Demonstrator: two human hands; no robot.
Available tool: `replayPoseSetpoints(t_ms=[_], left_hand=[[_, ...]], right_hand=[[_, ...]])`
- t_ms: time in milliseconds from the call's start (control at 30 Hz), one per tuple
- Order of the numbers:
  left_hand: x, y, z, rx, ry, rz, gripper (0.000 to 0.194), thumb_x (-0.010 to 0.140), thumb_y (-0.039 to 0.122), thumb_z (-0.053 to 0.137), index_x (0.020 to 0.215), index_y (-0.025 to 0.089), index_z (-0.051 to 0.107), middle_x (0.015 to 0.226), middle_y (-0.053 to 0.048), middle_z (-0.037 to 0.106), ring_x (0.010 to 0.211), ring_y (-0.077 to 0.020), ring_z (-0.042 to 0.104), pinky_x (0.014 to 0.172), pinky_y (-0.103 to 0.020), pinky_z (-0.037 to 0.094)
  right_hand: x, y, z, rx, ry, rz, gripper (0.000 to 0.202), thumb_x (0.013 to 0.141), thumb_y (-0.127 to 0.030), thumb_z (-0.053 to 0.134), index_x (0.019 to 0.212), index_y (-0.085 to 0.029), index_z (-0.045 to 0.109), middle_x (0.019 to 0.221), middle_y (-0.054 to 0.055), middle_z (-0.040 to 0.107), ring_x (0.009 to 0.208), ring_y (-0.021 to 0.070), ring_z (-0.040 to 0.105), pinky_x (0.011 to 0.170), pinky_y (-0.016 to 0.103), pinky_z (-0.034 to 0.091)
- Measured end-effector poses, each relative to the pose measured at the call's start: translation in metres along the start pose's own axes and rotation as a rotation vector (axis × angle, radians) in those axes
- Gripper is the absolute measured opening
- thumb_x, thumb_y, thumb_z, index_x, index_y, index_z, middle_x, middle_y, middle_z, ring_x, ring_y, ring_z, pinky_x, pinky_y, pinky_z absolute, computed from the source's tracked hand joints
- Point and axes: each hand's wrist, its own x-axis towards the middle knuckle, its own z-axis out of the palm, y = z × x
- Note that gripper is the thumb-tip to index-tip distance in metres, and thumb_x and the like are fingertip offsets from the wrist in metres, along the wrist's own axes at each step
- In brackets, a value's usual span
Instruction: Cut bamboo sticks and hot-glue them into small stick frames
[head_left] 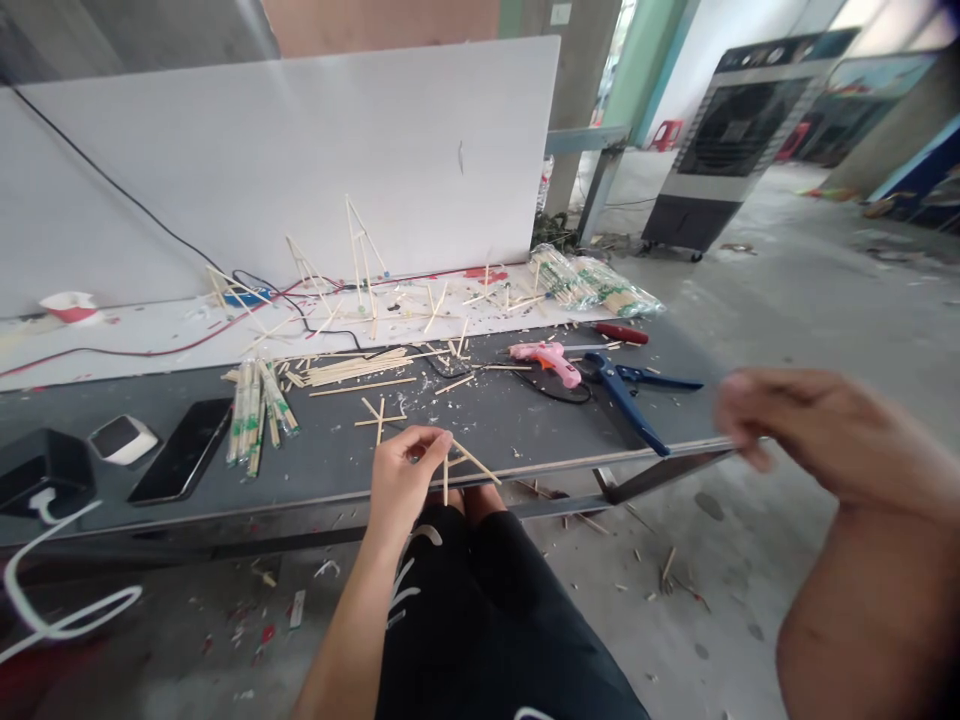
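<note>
Near the table's front edge, my left hand point(409, 468) pinches the top of a small A-shaped frame of thin wooden sticks point(471, 460). The frame's legs point down and toward me over the edge. My right hand point(780, 425) is off to the right, past the table's end, and smeared by motion, so I cannot tell what its fingers do. Just beyond my left hand lies another joined stick piece point(381, 420). Nearest to my right hand are blue-handled cutters point(626, 400), and left of them a pink glue gun point(551, 362).
Loose sticks point(356, 370) and wrapped stick bundles point(255, 405) lie on the grey tabletop point(315, 450). A phone point(182, 450) rests at left. Stick frames point(360, 260) stand at the back by a white board point(300, 170). A red-handled tool point(621, 333) and bagged sticks point(596, 282) are at right.
</note>
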Motion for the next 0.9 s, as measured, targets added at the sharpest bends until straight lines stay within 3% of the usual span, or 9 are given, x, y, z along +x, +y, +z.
replayPoseSetpoints(t_ms=[33,100,233,333,400,467,600,767,900], left_hand=[[0.0,0.0,0.0,0.003,-0.004,-0.006,0.028,0.08,0.045,0.074,0.08,0.018,0.077,0.079,-0.005,0.072,0.071,-0.0172,0.061,0.067,-0.026,0.047],[0.0,0.002,0.0,0.002,0.0,-0.02,0.028,0.08,0.045,0.074,0.08,0.018,0.077,0.08,-0.005,0.072,0.071,-0.017,0.061,0.068,-0.026,0.047],[0.003,0.005,0.0,-0.03,0.012,-0.053,0.027,0.078,0.045,0.075,0.08,0.018,0.076,0.08,-0.005,0.072,0.073,-0.0172,0.062,0.069,-0.026,0.047],[0.01,0.007,0.001,-0.048,0.002,-0.068,0.027,0.078,0.044,0.075,0.079,0.018,0.076,0.08,-0.005,0.072,0.075,-0.0179,0.063,0.071,-0.027,0.047],[0.017,0.008,0.002,-0.042,-0.006,-0.059,0.026,0.077,0.044,0.075,0.079,0.018,0.076,0.08,-0.004,0.073,0.075,-0.018,0.064,0.071,-0.027,0.047],[0.026,0.006,0.004,-0.02,-0.013,-0.047,0.026,0.077,0.044,0.075,0.079,0.019,0.077,0.08,-0.004,0.073,0.074,-0.0182,0.064,0.07,-0.027,0.047],[0.045,0.0,0.011,0.107,-0.057,-0.027,0.026,0.078,0.044,0.072,0.078,0.019,0.077,0.077,-0.004,0.074,0.071,-0.0188,0.063,0.067,-0.028,0.044],[0.062,-0.007,0.028,0.267,-0.114,-0.037,0.025,0.079,0.042,0.07,0.074,0.018,0.077,0.066,-0.003,0.07,0.062,-0.0178,0.061,0.06,-0.027,0.039],[0.07,-0.007,0.043,0.348,-0.077,-0.007,0.022,0.081,0.038,0.069,0.071,0.019,0.075,0.062,-0.001,0.067,0.061,-0.0169,0.06,0.06,-0.027,0.039]], right_hand=[[0.0,-0.003,0.011,-0.046,-0.17,0.022,0.041,0.083,-0.064,0.063,0.091,-0.025,0.076,0.063,0.008,0.066,0.051,0.0143,0.057,0.054,0.036,0.041],[0.0,-0.011,0.032,-0.223,-0.302,-0.012,0.033,0.081,-0.052,0.069,0.104,-0.029,0.075,0.073,0.006,0.071,0.059,0.0188,0.062,0.057,0.035,0.043],[-0.001,-0.036,0.066,-0.491,-0.112,-0.117,0.032,0.089,-0.047,0.059,0.072,-0.025,0.074,0.062,0.004,0.067,0.053,0.0184,0.056,0.055,0.032,0.038],[0.001,-0.055,0.09,-0.35,-0.268,-0.146,0.019,0.088,-0.034,0.06,0.092,-0.025,0.076,0.072,0.0,0.073,0.052,0.0145,0.058,0.057,0.028,0.042],[0.005,-0.062,0.111,-0.295,-0.319,-0.208,0.026,0.085,-0.021,0.059,0.103,-0.027,0.076,0.09,0.0,0.077,0.071,0.0159,0.068,0.069,0.026,0.046],[0.013,-0.066,0.135,-0.299,-0.298,-0.251,0.025,0.087,-0.019,0.056,0.097,-0.025,0.078,0.092,0.002,0.077,0.083,0.018,0.07,0.075,0.025,0.046],[0.028,-0.066,0.174,-0.433,-0.258,-0.217,0.027,0.093,-0.033,0.057,0.078,-0.02,0.075,0.073,0.007,0.073,0.071,0.0207,0.066,0.063,0.028,0.038],[0.033,-0.064,0.194,-0.561,-0.176,-0.164,0.041,0.096,-0.04,0.053,0.063,-0.018,0.065,0.068,0.009,0.069,0.066,0.0203,0.062,0.058,0.029,0.029],[0.035,-0.056,0.2,-0.472,-0.168,-0.202,0.02,0.093,-0.029,0.059,0.079,-0.019,0.069,0.083,0.007,0.072,0.075,0.0189,0.063,0.063,0.028,0.032]])
